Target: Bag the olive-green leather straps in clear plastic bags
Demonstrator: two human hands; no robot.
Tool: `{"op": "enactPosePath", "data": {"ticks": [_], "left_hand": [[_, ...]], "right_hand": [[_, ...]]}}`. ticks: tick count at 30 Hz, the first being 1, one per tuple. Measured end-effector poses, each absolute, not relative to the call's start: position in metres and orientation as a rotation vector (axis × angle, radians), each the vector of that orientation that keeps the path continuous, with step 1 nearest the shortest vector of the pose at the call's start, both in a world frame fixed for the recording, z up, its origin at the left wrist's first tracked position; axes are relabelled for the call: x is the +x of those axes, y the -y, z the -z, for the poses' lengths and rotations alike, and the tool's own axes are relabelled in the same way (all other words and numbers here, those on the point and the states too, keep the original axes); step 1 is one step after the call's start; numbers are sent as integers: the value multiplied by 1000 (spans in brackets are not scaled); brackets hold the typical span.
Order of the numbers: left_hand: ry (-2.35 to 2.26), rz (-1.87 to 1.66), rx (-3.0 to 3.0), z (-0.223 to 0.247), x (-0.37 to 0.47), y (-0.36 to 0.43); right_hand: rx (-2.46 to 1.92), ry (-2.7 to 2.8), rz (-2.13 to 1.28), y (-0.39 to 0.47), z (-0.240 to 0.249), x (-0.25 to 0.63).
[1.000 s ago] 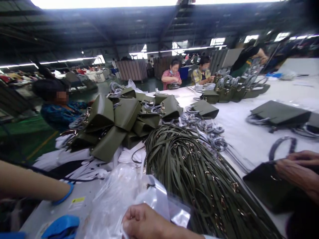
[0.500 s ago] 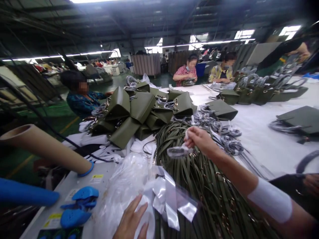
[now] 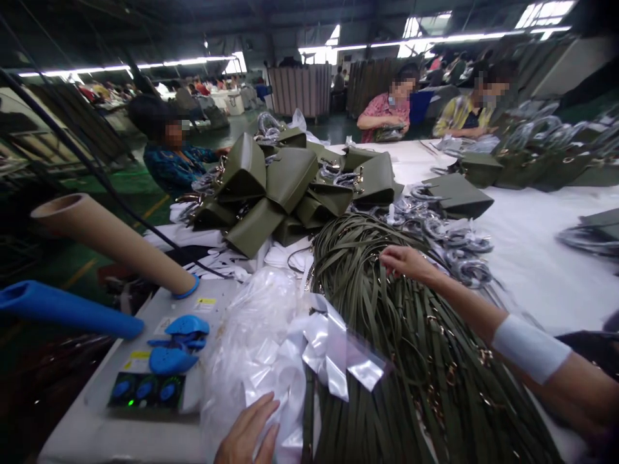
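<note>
right hand (image 3: pixel 403 261) pinches limp, slippery green straps (image 3: pixel 387 309); left hand (image 3: pixel 249 432) rests flat, fingers apart, on flimsy plastic bags (image 3: pixel 271 341).

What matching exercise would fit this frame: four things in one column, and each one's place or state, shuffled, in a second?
Things:
1. right hand
2. left hand
3. cardboard tube
4. olive handbags

Places or states:
A. heaped behind the straps
B. resting on the clear plastic bags
C. lying at the table's left edge, open end outward
D. reaching onto the pile of olive straps

Pairs: 1-D, 2-B, 3-C, 4-A
</note>
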State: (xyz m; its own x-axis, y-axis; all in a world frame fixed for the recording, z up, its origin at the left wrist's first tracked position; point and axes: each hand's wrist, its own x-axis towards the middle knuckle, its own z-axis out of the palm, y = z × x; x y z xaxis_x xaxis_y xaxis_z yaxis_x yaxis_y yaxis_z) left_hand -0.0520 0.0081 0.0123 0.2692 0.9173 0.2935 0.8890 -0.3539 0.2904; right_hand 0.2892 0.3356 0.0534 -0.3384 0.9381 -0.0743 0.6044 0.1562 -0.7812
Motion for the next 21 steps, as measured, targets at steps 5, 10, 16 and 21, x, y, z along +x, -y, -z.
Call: {"op": "enactPosePath", "data": {"ticks": [5,10,16,21], "left_hand": [[-1733,-686,2291,-9,-15,-13],[-1882,-637,2097,4,14,-26],[-2194,-490,1947,33,16,-33],[-2257,-375,1766,62,1,-32]], "right_hand": [[-1369,2391,-1193,-253,-19,234],[-1617,2551,-999,-210,4,184],[-1725,2800,-870,-187,22,152],[-1549,2855,-745,-222,-19,145]]}}
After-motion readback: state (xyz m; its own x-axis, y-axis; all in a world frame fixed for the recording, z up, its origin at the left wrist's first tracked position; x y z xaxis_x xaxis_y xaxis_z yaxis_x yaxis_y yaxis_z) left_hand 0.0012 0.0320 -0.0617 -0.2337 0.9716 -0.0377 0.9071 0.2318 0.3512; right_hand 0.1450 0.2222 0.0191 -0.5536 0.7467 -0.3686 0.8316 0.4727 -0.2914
